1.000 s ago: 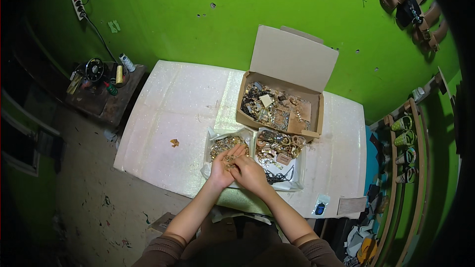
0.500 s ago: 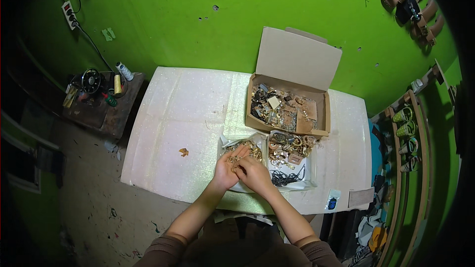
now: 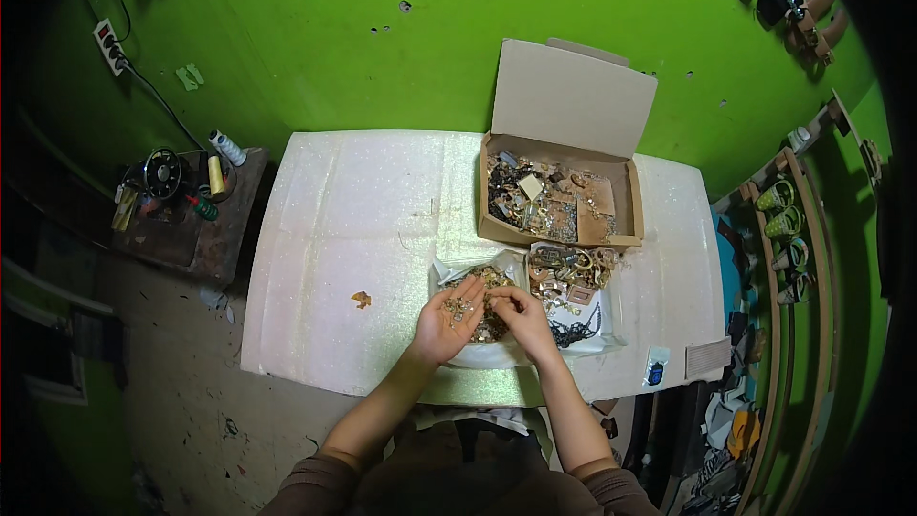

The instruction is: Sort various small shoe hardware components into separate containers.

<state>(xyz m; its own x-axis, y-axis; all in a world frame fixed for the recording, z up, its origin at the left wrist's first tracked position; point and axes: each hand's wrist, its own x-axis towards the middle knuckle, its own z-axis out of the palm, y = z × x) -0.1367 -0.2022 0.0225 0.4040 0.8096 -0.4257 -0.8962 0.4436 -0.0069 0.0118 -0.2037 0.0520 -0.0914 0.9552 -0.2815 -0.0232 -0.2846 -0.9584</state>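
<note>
- Several small metal pieces [image 3: 459, 310] lie on the left hand [image 3: 442, 333], palm up, fingers extended, over the lined tray [image 3: 489, 356].
- Right hand [image 3: 525, 322], just beside: fingers bent; grip cannot be determined.
- Table [image 3: 330, 220] extends to its left edge, bearing a brown scrap [image 3: 361, 300].
- Packet [image 3: 656, 366] and card [image 3: 708, 357] lie near the right front edge; print illegible.

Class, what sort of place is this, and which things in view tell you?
Probably a small workshop, perhaps for decorating footwear: sandals are stored at the right, thread spools stand at the left, and an open cardboard box holds mixed small ornaments.
</note>
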